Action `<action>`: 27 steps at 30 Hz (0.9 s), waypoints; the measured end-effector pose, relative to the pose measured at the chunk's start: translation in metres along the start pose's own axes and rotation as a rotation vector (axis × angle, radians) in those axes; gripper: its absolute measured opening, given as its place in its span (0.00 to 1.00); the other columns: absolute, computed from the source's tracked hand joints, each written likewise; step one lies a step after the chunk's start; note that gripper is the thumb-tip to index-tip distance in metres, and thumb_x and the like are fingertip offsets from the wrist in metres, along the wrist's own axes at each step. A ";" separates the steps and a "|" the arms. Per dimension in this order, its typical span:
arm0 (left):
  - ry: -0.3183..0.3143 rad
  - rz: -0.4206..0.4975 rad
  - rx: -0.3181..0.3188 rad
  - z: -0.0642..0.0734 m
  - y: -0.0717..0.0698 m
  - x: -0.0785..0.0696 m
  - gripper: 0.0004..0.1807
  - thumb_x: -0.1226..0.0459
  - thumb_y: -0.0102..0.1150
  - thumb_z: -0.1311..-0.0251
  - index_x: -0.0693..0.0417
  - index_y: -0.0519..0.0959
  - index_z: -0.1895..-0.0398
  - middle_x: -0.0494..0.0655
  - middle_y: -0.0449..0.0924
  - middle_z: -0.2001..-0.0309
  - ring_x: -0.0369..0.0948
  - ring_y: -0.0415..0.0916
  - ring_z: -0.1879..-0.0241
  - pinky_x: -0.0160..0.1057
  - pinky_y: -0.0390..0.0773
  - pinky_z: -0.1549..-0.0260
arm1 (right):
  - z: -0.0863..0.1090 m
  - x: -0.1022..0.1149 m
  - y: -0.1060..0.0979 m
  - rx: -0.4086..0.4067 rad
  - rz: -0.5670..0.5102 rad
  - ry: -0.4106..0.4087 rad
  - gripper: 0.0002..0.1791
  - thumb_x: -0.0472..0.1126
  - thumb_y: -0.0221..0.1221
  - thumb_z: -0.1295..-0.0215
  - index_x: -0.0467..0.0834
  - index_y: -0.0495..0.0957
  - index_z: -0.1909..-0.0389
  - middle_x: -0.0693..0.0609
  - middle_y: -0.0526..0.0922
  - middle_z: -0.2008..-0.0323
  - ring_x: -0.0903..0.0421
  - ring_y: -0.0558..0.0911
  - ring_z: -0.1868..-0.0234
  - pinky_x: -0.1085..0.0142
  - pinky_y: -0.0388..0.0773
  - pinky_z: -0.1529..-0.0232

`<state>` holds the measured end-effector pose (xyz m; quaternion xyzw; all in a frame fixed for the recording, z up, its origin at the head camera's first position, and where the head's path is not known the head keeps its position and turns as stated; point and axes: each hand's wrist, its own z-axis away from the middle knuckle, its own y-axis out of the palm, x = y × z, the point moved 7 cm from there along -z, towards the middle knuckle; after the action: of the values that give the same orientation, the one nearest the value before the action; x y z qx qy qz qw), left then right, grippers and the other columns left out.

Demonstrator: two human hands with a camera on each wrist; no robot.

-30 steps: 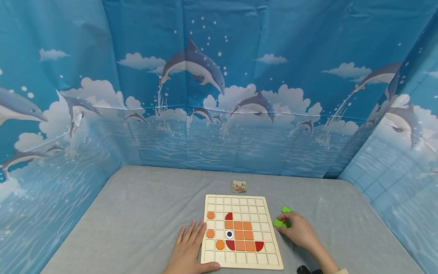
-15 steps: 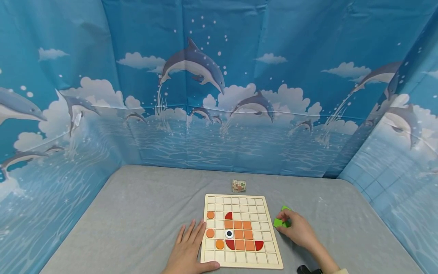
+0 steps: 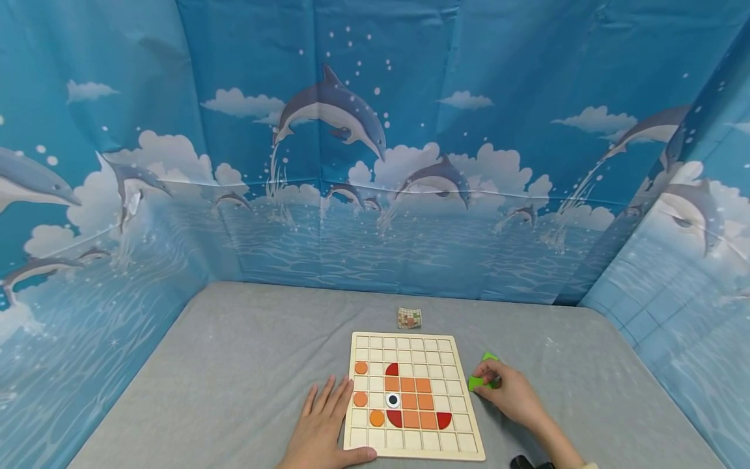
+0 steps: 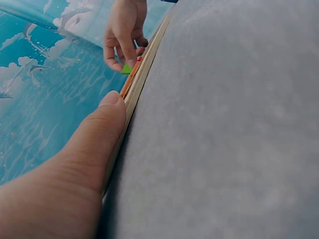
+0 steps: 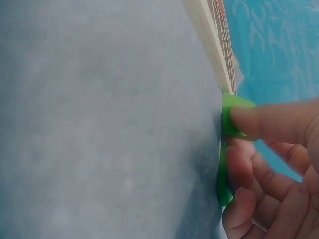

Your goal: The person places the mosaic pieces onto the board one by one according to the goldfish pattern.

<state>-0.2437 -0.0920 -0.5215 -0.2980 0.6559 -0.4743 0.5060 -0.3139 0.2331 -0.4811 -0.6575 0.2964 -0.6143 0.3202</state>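
Note:
A wooden grid board (image 3: 412,443) lies on the grey table, bearing orange squares (image 3: 426,402), orange discs (image 3: 377,418), dark red quarter-round pieces (image 3: 444,421) and a black-and-white eye disc (image 3: 393,400). Along the board's left edge rests my left hand (image 3: 322,420), fingers spread straight, thumb on the near corner. Beyond the right edge, my right hand (image 3: 510,394) pinches a green tile (image 3: 474,383) between thumb and fingers. Another green tile (image 3: 489,356) shows behind the fingertips. In the right wrist view a green piece (image 5: 223,186) lies under the curled fingers, partly hidden.
A small printed card (image 3: 409,318) lies behind the board. A black object (image 3: 521,462) shows at the bottom edge near the right forearm. Dolphin-patterned curtains (image 3: 363,247) hang behind and on both sides of the table (image 3: 263,352).
The green tile at my right fingertips has turned slightly. Both hands and the board stay in nearly the same place.

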 end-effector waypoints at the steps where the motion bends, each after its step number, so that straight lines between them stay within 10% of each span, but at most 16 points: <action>1: 0.000 0.001 0.001 0.000 0.000 0.000 0.65 0.20 0.42 0.60 0.53 0.51 0.25 0.48 0.52 0.28 0.50 0.41 0.28 0.54 0.37 0.33 | 0.000 -0.001 0.000 0.001 -0.010 0.003 0.11 0.32 0.69 0.50 0.46 0.77 0.69 0.55 0.74 0.75 0.57 0.71 0.74 0.64 0.68 0.74; 27: 0.000 0.012 0.008 -0.001 0.002 0.002 0.65 0.20 0.43 0.60 0.54 0.51 0.25 0.49 0.52 0.27 0.51 0.41 0.28 0.56 0.38 0.33 | -0.017 0.018 0.004 0.010 -0.158 0.075 0.08 0.36 0.67 0.45 0.40 0.81 0.65 0.53 0.77 0.73 0.55 0.71 0.75 0.64 0.68 0.77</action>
<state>-0.2449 -0.0930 -0.5241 -0.2924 0.6557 -0.4737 0.5101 -0.3296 0.2157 -0.4730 -0.6537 0.2523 -0.6632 0.2629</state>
